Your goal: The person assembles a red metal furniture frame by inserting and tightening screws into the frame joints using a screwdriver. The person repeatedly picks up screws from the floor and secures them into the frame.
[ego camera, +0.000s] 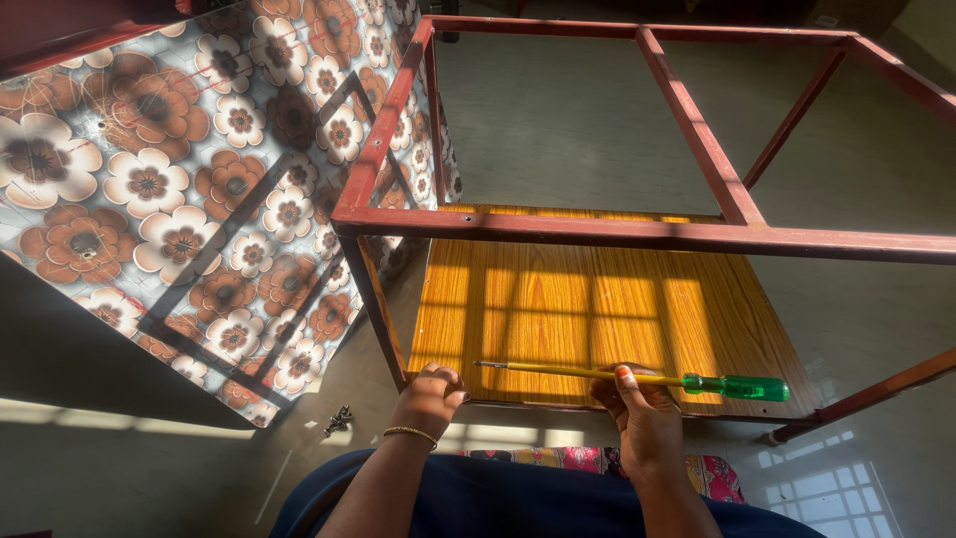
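While right hand (642, 413) pinches screwdriver (637, 378) mid-shaft, left hand (430, 397) fisted on frame (637, 231) at 9 o'clock; loose pinch w/ heavy handle could tip, drop.

Green-handled screwdriver (637, 379), level over wood-grain board (558, 309)

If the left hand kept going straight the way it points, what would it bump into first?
Probably the wooden board: the closed left hand already sits at its near edge, beside the red metal frame leg. Depth is hard to judge.
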